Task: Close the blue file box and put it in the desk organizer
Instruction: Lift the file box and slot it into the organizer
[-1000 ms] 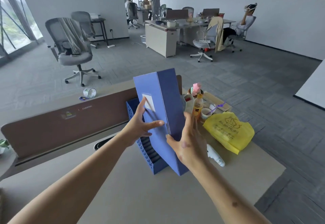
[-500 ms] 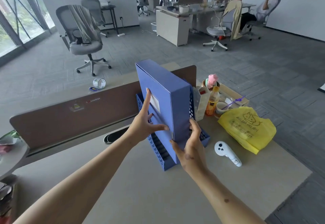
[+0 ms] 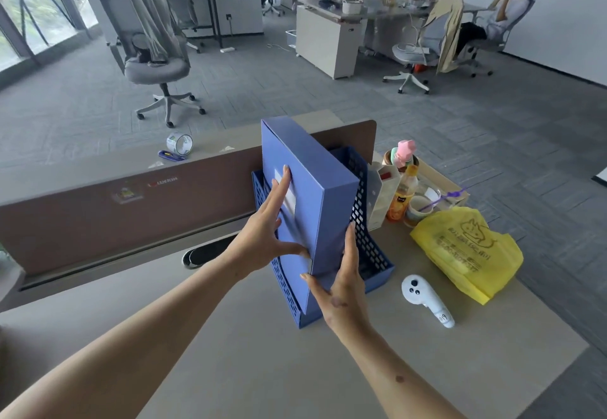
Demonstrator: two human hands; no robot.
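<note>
Head view: my left hand (image 3: 262, 238) and right hand (image 3: 341, 287) clamp the closed blue file box (image 3: 315, 201), upright in the desk organizer (image 3: 368, 238). White controller (image 3: 427, 300) marked "019", yellow bag (image 3: 466, 251) and bottle (image 3: 402, 193) stand beside it, clear of it.

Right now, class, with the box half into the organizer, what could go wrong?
1. The box leans; if the left hand or right hand slips, it may tip out.
2. Pushing could slide the organizer into the bottle beside it.
</note>
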